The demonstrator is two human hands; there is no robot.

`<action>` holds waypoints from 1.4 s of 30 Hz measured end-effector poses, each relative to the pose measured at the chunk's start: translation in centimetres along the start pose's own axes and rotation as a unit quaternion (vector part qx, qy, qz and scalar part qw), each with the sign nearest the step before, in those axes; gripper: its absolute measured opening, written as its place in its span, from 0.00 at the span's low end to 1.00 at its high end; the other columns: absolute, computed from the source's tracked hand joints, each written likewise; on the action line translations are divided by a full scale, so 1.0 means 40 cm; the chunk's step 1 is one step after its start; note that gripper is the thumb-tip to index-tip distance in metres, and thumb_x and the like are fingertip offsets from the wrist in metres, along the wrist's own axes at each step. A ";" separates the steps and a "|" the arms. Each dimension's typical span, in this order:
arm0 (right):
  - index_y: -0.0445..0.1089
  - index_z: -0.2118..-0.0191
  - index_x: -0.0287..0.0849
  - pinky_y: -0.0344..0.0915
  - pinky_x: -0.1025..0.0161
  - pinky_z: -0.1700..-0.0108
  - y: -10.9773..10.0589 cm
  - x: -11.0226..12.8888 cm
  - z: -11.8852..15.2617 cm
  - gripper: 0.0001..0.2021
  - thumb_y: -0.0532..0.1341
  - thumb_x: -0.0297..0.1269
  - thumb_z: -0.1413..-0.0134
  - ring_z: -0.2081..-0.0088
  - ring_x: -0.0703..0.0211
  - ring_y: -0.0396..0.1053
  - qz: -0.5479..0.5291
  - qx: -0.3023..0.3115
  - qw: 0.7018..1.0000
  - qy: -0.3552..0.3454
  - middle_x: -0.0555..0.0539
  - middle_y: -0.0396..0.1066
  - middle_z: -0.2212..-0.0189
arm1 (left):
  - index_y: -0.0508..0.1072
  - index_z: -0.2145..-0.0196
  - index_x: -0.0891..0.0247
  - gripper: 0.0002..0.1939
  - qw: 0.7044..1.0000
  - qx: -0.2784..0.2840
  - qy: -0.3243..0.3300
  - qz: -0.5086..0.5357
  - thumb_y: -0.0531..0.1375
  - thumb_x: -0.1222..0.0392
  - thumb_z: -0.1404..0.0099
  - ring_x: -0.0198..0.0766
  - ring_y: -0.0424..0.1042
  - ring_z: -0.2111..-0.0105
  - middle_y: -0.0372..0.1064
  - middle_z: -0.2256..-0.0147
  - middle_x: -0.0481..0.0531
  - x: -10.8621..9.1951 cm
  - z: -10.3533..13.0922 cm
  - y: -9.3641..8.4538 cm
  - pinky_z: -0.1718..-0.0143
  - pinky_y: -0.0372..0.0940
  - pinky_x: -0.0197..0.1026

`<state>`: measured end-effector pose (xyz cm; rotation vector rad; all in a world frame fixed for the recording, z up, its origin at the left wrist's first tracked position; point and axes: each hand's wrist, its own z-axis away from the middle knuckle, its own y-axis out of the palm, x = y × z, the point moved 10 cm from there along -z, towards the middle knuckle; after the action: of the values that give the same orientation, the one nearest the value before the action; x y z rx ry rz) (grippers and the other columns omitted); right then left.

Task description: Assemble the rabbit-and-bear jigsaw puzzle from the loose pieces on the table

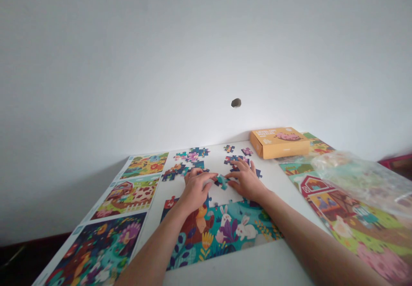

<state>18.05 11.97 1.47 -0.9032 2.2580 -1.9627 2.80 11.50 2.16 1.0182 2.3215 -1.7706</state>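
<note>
A teal jigsaw puzzle piece [222, 182] is between my two hands, just above the partly joined puzzle [230, 230]. My left hand [197, 189] has its index fingertip at the piece's left side, with the other fingers curled. From the right, my right hand [247, 181] meets the piece with thumb and index finger, its other fingers reaching over loose pieces [233, 159]. The joined part shows white rabbits, a brown bear and plants. Its upper edge is uneven, and my forearms cover some of its sides.
More loose pieces [195, 154] lie in clusters behind my left hand. Picture sheets [131, 196] line the left side. On the right stand a yellow puzzle box [280, 144], a farm picture [347, 211] and a clear plastic bag [363, 179]. A white wall [193, 63] with a hole rises behind.
</note>
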 end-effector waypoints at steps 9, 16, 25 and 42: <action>0.74 0.53 0.60 0.37 0.33 0.39 0.006 -0.004 -0.002 0.15 0.60 0.33 0.43 0.36 0.42 0.47 -0.003 0.001 1.000 0.011 0.47 0.59 0.41 | 0.80 0.63 0.51 0.08 0.999 -0.006 -0.023 -0.035 0.61 0.57 0.39 0.48 0.61 0.53 0.72 0.57 0.49 0.006 -0.002 -0.005 0.52 0.54 0.51; 0.74 0.56 0.56 0.37 0.33 0.39 -0.006 0.002 0.001 0.12 0.62 0.33 0.44 0.37 0.43 0.48 0.002 0.000 1.000 -0.005 0.46 0.60 0.43 | 0.80 0.68 0.51 0.04 1.000 -0.003 -0.017 -0.012 0.63 0.57 0.41 0.48 0.61 0.53 0.72 0.59 0.49 -0.001 -0.003 -0.005 0.51 0.53 0.52; 0.72 0.59 0.50 0.36 0.34 0.39 0.002 0.012 0.002 0.11 0.64 0.29 0.49 0.37 0.46 0.49 -0.010 0.006 1.000 -0.029 0.44 0.62 0.45 | 0.78 0.68 0.54 0.04 1.000 0.010 0.002 -0.010 0.63 0.57 0.40 0.48 0.61 0.53 0.73 0.59 0.49 -0.019 -0.001 -0.002 0.50 0.52 0.51; 0.75 0.60 0.49 0.48 0.48 0.42 -0.029 0.019 0.000 0.11 0.62 0.30 0.49 0.55 0.54 0.66 -0.116 0.007 0.993 -0.027 0.49 0.75 0.63 | 0.79 0.69 0.55 0.03 0.998 0.020 0.022 0.049 0.64 0.58 0.40 0.47 0.63 0.53 0.70 0.64 0.53 -0.040 0.004 -0.008 0.45 0.53 0.54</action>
<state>17.88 11.58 2.81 -1.2530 2.1949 -2.0095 3.85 10.58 3.04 1.1682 2.2277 -1.7822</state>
